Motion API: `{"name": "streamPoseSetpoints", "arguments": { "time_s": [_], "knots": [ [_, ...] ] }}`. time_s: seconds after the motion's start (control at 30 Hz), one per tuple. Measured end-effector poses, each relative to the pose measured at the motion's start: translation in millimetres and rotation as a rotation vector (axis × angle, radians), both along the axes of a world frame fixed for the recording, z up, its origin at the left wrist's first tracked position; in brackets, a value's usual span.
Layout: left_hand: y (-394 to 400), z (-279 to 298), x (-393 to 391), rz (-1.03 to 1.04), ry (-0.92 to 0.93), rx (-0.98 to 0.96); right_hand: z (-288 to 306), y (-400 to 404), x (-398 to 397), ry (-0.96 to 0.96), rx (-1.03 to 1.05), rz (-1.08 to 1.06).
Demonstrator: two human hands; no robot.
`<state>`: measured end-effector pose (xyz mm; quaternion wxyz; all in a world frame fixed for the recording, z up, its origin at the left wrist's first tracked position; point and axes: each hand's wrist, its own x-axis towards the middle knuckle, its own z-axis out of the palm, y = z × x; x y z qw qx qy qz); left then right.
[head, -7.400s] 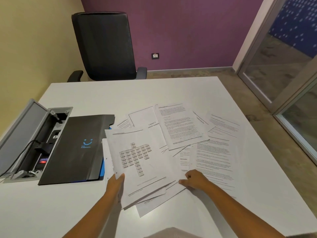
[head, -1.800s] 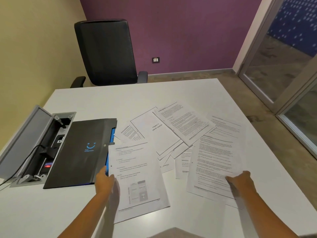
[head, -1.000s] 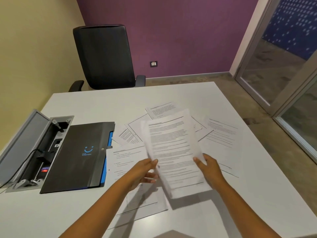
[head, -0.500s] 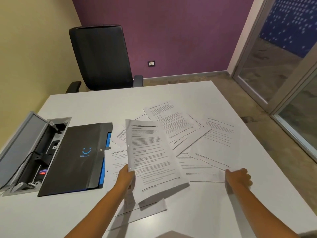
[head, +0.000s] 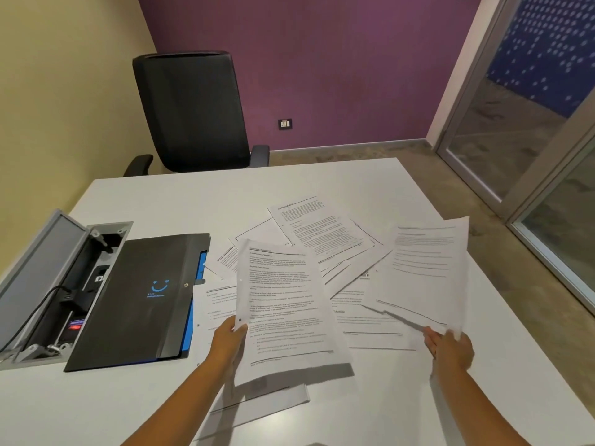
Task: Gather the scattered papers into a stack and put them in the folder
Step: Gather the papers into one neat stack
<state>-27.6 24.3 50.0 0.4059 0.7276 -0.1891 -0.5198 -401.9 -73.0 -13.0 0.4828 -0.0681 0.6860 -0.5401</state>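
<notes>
Left hand (head: pixel 229 341): lower centre of the frame; grip pinched on the left edge of a small stack of papers (head: pixel 286 309), held off the worktop (head: pixel 322 181) as it was half a second ago.
Right hand (head: pixel 450 347): lower right; grip closed on the near corner of a printed sheet (head: pixel 425 275), which now tilts up clear of the worktop. Half a second ago this hand lay flat on the sheet's corner.
Scattered papers (head: pixel 325 236): overlapping loosely at centre frame, between the two lifted lots; their places match the earlier frame.
Bottom sheet (head: pixel 257 400): flat on the worktop beneath the left hand's stack, partly in its shadow.
Folder (head: pixel 145 300): black, closed, blue smile mark on the cover; lies at left of frame, just beside the papers, position unchanged.
Cable box (head: pixel 58 284): grey lid raised, far left, touching the folder's edge.
Chair (head: pixel 190 111): black, behind the worktop, upper left.
</notes>
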Motion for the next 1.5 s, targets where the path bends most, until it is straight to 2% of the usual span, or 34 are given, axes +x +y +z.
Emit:
{"name": "streamPoseSetpoints", "arguments": {
  "time_s": [0.17,0.23,0.53,0.67,0.77,1.07,1.23,1.3,1.4,1.5],
  "knots": [
    [-4,-3,-4,0.018,0.022,-0.025,12,8,-3,0.030,-0.102,-0.066],
    [-5,-3,-6,0.031,0.038,-0.031,22,6,5,0.035,-0.124,-0.032],
    [-13,9,-12,0.004,0.056,-0.079,39,41,89,0.235,-0.079,0.583],
    [-20,16,-17,0.005,0.145,-0.164,49,47,109,0.435,-0.086,0.817],
    [-26,24,-22,-0.023,0.147,-0.214,63,40,108,0.430,-0.141,0.939],
    [-42,39,-23,-0.032,0.134,-0.265,70,33,94,0.372,-0.199,0.977],
    [-49,42,-31,-0.308,-0.181,-0.219,68,28,104,0.447,-0.128,1.006],
    [-53,43,-34,-0.299,-0.230,-0.265,72,27,107,0.462,-0.168,0.958],
    [-59,54,-35,-0.268,-0.203,-0.375,85,24,108,0.476,-0.287,0.847],
    [-64,61,-31,-0.302,-0.226,-0.403,95,21,107,0.482,-0.371,0.819]
  ]
}}
